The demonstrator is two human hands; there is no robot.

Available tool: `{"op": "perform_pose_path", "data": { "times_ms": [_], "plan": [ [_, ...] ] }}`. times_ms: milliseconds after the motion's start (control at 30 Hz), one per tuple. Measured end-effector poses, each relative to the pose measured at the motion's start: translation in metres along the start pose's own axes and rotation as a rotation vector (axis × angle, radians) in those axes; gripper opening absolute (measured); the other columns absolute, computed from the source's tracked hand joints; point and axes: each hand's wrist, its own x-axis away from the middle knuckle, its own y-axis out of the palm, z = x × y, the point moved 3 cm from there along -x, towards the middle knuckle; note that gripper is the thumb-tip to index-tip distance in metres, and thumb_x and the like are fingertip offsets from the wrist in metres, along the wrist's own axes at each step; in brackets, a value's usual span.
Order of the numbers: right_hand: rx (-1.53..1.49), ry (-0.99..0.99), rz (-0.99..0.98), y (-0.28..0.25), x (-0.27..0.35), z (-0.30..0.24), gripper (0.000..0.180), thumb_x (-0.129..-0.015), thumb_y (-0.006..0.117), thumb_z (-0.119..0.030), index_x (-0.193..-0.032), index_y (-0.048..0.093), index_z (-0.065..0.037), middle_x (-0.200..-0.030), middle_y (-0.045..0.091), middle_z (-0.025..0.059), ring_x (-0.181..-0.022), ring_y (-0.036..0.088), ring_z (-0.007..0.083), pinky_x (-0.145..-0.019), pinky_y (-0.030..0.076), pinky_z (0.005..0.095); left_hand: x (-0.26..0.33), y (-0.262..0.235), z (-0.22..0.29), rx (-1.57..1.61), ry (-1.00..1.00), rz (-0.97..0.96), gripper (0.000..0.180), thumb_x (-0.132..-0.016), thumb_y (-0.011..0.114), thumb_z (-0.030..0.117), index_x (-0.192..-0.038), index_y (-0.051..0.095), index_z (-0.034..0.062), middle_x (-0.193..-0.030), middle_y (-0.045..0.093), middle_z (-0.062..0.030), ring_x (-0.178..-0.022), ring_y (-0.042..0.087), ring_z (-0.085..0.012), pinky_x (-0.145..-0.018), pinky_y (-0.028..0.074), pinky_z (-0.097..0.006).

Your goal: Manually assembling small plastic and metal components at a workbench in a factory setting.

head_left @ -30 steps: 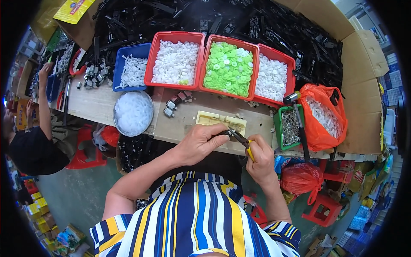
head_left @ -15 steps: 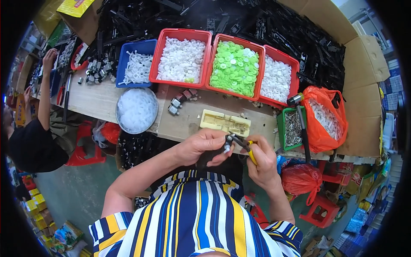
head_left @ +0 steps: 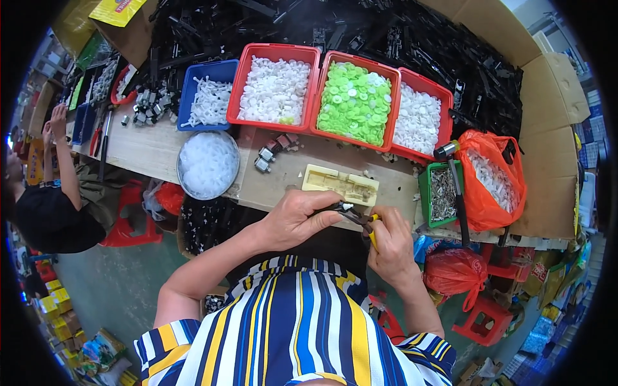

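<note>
Head view: two bare hands work a small dark part with pliers at the near edge of a wooden surface (head_left: 161,151).

The left hand (head_left: 297,219) has its grip closed, fingertips pinching a small black part (head_left: 341,207); touching it on the right, the right hand (head_left: 391,243) wraps shut around yellow-handled pliers (head_left: 367,225), whose nose meets the part. Just beyond both grips lies a cream moulded jig (head_left: 341,184); farther beyond stand red trays of white pieces (head_left: 275,90) and green discs (head_left: 355,103). Judged risks: the part is tiny and held past the surface edge, so a slipping plier nose could flick it to the floor or nip a fingertip beside it. Whether the pliers actually clamp the part is too small to tell.
</note>
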Motion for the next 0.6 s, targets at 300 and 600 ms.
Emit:
{"op": "perform_pose_path", "data": {
  "times_ms": [300, 600],
  "plan": [
    [0.051, 0.077, -0.018, 0.011, -0.009, 0.034, 0.029, -0.073, 0.068, -0.004, -0.101, 0.060, -0.003, -0.115, 0.056, 0.0143, -0.110, 0.054, 0.0332, -0.088, 0.041, 0.0454, 0.058, -0.030, -0.029, -0.345, -0.350, -0.081, 0.029, -0.097, 0.063, 0.028, -0.109, 0.065, 0.0010, -0.087, 0.065, -0.0237, -0.083, 0.064, -0.0402, -0.073, 0.050, -0.044],
    [0.054, 0.203, 0.060, -0.008, -0.026, 0.069, 0.033, -0.086, 0.070, -0.009, -0.115, 0.059, 0.002, -0.126, 0.053, 0.0211, -0.115, 0.056, 0.0410, -0.098, 0.046, 0.0484, 0.212, -0.070, -0.174, -0.822, -0.721, 0.074, 0.027, -0.084, 0.073, 0.027, -0.098, 0.070, 0.0037, -0.091, 0.069, -0.0208, -0.093, 0.065, -0.0412, -0.080, 0.052, -0.050]
  ]
}}
